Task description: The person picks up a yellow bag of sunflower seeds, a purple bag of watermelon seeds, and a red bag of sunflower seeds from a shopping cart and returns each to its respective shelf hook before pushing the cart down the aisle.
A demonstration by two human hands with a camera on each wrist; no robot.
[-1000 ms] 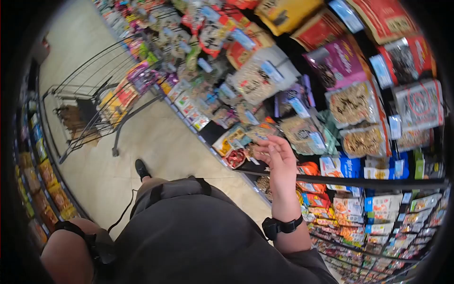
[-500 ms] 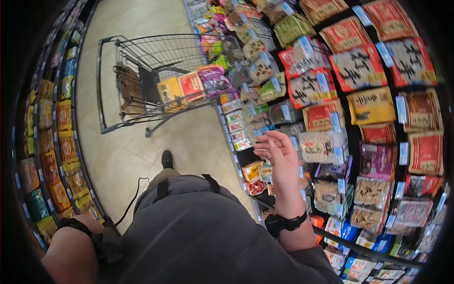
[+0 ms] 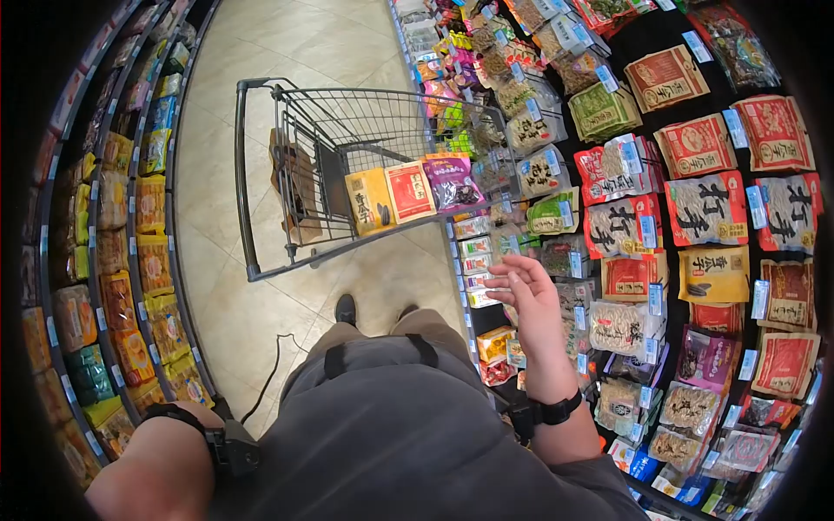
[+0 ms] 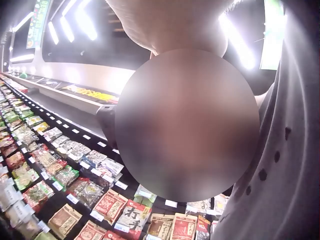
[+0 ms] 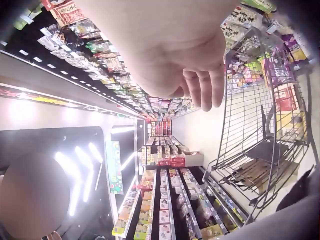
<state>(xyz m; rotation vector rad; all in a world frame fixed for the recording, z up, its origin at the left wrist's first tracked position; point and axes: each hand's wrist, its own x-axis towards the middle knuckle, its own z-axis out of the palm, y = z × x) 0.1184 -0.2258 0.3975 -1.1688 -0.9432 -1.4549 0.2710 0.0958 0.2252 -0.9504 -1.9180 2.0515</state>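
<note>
Cart [image 3: 347, 174] stands ahead, beyond both hands. Nearest, the left hand [image 4: 170, 25] shows only partly; its grip cannot be told. The right hand's [image 3: 532, 308] fingers bend loosely, slightly parted, holding nothing. Past two shoes [image 3: 346, 310], the cart carries three packets [image 3: 410, 193] and one brown bag [image 3: 293, 187]. Only the right wrist view shows a white carton [image 5: 195, 159] down the aisle.

Here's the cart [image 3: 241, 174], dark metal-looking wire; inside it, a matt, papery yellow pack [image 3: 371, 201] and a glossy plastic purple pack [image 3: 453, 181]. Beneath it, smooth, softly shining floor [image 3: 210, 278]; near it, matt cloth shirt [image 3: 417, 443].
</note>
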